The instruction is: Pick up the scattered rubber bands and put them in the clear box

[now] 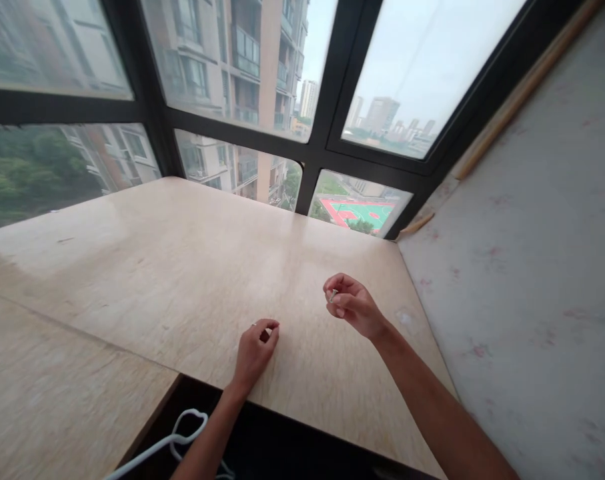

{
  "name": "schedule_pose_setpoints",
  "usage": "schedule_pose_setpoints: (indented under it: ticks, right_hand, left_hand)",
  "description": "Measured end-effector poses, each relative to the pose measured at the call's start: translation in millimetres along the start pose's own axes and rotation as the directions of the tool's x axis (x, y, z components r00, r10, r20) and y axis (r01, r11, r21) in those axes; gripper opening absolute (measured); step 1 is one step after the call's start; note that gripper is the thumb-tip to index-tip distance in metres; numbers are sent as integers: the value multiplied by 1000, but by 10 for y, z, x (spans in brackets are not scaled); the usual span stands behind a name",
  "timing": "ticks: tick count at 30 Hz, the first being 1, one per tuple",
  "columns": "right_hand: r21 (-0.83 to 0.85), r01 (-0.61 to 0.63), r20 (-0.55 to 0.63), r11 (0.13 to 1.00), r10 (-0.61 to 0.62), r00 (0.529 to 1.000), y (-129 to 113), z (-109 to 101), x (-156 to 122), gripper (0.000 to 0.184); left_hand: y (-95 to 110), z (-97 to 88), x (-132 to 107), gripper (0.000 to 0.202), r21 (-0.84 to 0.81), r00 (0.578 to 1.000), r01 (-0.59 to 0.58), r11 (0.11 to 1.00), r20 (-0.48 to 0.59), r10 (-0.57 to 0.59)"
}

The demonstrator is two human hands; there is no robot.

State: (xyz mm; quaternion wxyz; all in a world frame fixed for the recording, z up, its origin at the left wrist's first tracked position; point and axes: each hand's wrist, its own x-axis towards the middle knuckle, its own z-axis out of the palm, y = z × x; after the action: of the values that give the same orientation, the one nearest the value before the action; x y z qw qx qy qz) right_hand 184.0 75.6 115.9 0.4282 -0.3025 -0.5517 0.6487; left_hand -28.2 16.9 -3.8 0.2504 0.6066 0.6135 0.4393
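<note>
My left hand rests on the pale wooden tabletop near its front edge, fingers curled in a pinch around something tiny that I cannot make out. My right hand hovers just above the tabletop to the right, fingers closed on a small pale object, too small to name. The two hands are about a hand's width apart.
Large dark-framed windows run along the table's far edge, with buildings and a sports court outside. A pale marbled wall closes the right side. A white cable loops below the front edge by my left forearm.
</note>
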Motion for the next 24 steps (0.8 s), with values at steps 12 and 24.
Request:
schedule_pose_setpoints:
  ticks: [12, 24]
  right_hand:
    - [-288, -327, -734, 900, 12, 680, 58, -1135, -1673, 27]
    - [-762, -445, -597, 471, -243, 764, 332, -1448, -1716, 33]
  left_hand:
    - [30, -16, 71, 36, 85, 995, 95, 992, 7, -96]
    - [51, -10, 98, 37, 180, 991, 131, 975, 17, -136]
